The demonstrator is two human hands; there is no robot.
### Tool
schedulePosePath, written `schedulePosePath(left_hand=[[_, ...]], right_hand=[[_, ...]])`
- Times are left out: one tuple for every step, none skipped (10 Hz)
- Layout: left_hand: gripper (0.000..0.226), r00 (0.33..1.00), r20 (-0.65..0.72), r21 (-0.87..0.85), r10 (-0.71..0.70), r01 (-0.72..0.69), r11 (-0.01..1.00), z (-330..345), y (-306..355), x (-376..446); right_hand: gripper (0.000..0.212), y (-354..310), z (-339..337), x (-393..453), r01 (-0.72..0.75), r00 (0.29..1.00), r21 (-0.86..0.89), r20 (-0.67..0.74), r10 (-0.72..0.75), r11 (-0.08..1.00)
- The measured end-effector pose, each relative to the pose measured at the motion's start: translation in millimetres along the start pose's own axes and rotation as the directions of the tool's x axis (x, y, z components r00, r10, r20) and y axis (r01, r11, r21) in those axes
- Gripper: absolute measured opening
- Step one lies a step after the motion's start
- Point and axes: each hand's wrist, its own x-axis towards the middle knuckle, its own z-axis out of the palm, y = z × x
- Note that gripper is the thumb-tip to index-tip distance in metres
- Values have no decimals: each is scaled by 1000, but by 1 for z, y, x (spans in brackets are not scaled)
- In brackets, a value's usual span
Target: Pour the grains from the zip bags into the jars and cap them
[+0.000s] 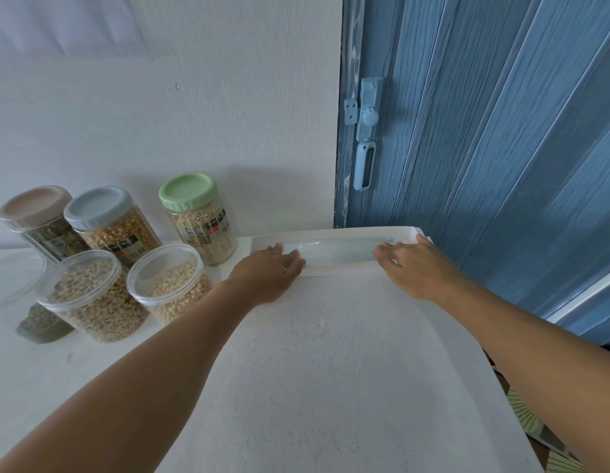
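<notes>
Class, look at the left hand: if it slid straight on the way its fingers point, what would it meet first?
The left hand points along the clear zip bag lying flat by the wall; it would likely ride over the bag toward the right hand.

3 capped jars point(116, 223), 2 uncapped point(88, 295), all full; empty zip bag point(337, 252) flat.

Between the left hand point(274, 269) and the right hand point(411, 266) the flat zip bag point(337, 252) lies low, nothing rising from it. Behind both hands the white bench point(314, 370) is bare and wide. Left of the left hand, the jars crowd close: an open jar point(169, 285) just beside its wrist, a green-lidded jar point(198, 218) beyond. The blue door point(484, 131) closes off the right hand's far side.
</notes>
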Motion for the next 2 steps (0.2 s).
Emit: schedulePosePath(left_hand=[[59,1000,-13,-103,-16,15,995,-9,-4,6],[59,969,-244,-76,26,-46,996,-21,-4,1]], right_hand=[[65,10,3,11,83,997,125,-17,-82,989],[48,19,3,11,149,982,254,-149,-113,956]])
